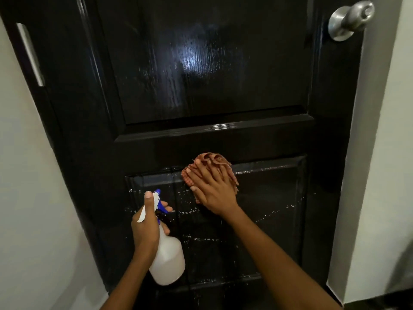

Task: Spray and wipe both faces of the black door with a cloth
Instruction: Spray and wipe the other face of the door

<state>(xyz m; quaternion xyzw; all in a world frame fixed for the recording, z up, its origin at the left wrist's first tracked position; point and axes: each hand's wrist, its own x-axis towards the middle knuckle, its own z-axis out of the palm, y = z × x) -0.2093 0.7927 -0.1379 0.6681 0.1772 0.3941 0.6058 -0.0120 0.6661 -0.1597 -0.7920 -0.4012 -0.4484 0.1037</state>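
Note:
The glossy black door (201, 74) fills the view, with an upper and a lower raised panel. White foam droplets speckle the lower panel. My right hand (212, 189) lies flat, fingers straight, pressing a crumpled reddish-brown cloth (220, 161) against the top edge of the lower panel. My left hand (145, 229) grips the neck of a white spray bottle (168, 260) with a blue trigger and nozzle, held a little in front of the lower panel's left side. The thumb rests on top of the sprayer head.
A silver round door knob (350, 20) sticks out at the upper right. A metal hinge (30, 54) shows on the door's left edge. White wall (29, 198) runs along the left and a white door frame (368, 153) along the right.

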